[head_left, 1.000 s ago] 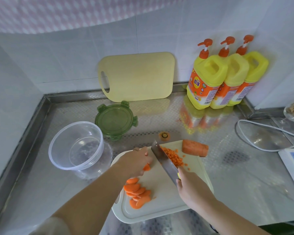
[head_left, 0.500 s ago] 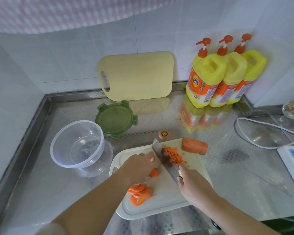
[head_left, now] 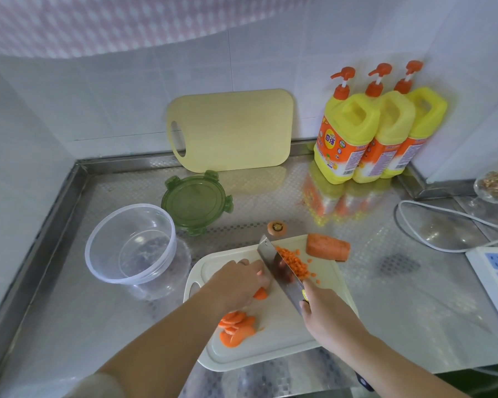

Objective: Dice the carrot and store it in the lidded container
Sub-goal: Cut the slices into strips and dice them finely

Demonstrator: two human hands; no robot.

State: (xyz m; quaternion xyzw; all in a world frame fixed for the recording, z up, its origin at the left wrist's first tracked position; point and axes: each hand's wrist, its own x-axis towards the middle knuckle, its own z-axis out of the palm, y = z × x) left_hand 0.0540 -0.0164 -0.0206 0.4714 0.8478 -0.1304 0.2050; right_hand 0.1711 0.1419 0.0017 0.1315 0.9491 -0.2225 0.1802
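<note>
Steel counter [head_left: 270, 202]: set in a tiled corner, with a white cutting board [head_left: 270, 340] at its near edge.
Left hand [head_left: 236, 282]: fingers curled, pinning a carrot stack [head_left: 260, 294] to the board, knuckles against the knife [head_left: 282, 271].
Right hand [head_left: 325, 317]: wrapped round the knife handle.
Change: over the last second the left hand has crept along the blade to feed the stack. The stack looks shorter, though the hand hides most of it.
Carrot: diced heap [head_left: 293, 262] right of the blade, fanned slices [head_left: 236, 328] nearer, uncut chunk [head_left: 328, 247] at the far corner.
Meaning: dicing is about midway. The container [head_left: 104, 271] is empty, with its lid [head_left: 196, 201] beside it.
</note>
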